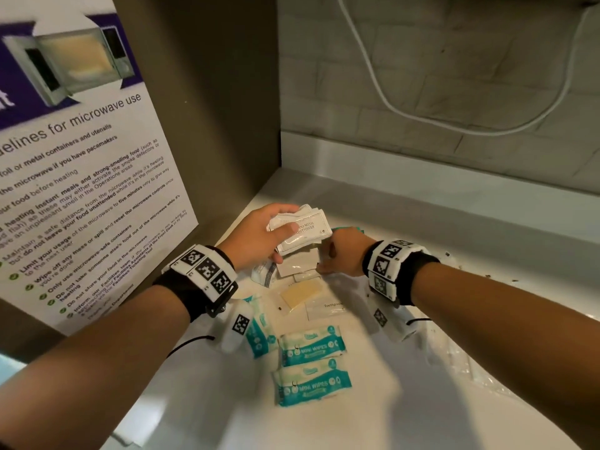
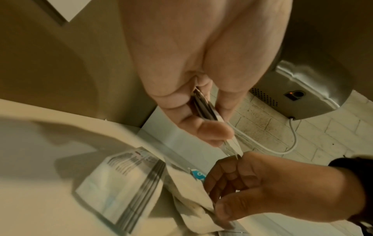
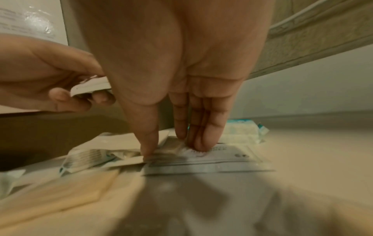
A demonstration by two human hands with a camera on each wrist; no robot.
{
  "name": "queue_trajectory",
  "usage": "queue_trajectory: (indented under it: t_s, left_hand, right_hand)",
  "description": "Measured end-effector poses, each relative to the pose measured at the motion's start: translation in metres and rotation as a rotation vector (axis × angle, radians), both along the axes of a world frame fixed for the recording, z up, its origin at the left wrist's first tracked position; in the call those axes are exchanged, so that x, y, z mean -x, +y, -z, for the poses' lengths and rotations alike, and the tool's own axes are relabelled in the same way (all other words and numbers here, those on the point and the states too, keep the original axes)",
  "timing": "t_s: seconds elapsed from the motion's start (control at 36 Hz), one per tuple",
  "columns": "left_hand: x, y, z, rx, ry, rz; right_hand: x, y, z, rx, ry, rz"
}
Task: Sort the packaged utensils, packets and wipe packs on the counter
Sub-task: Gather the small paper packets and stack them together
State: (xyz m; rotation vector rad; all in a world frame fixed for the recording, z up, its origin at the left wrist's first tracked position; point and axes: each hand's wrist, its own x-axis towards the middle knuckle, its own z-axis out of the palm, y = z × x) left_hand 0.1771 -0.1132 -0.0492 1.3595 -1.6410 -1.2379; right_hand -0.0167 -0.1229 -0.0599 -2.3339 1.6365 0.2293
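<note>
My left hand [image 1: 282,219] grips a stack of white shampoo sachets [image 1: 303,233] just above the counter; the left wrist view shows the stack [image 2: 206,108] edge-on between thumb and fingers. My right hand [image 1: 324,264] reaches down beside it into the loose pile. In the right wrist view its thumb and fingertips [image 3: 197,143] pinch a flat white sachet [image 3: 222,161] lying on the counter. Three teal mini wipe packs [image 1: 311,347] lie nearer me, and another wipe pack [image 3: 242,131] sits behind the right hand.
A striped white packet [image 1: 264,274], a beige packet [image 1: 302,293] and a toothpaste sachet [image 1: 328,308] lie on the white counter [image 1: 454,222]. Clear plastic wrappers [image 1: 461,358] sit under my right forearm. A microwave poster [image 1: 81,190] covers the left wall, and a white cable [image 1: 422,115] hangs on the tiles.
</note>
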Motion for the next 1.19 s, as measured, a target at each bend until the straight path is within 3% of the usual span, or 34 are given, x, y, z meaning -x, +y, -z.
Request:
queue_trajectory:
  t_s: [0.19,0.25,0.39,1.0,1.19]
  left_hand:
    - [-0.002,0.000,-0.002,0.010,-0.003,0.004]
    - [0.000,0.001,-0.002,0.010,0.001,0.005]
    - [0.009,0.005,-0.004,-0.017,-0.013,0.020]
    - [0.016,0.014,-0.008,-0.001,-0.062,0.077]
    - [0.020,0.020,-0.011,-0.032,-0.066,0.071]
  right_hand:
    - [0.022,-0.001,-0.004,-0.081,-0.300,0.147]
    - [0.033,0.000,-0.007,-0.066,-0.269,0.178]
    - [0.049,0.011,-0.006,-0.053,-0.003,0.107]
    - [0.024,0.006,-0.014,-0.153,0.154,0.105]
    - [0.018,0.008,-0.011,-0.036,0.179,0.184]
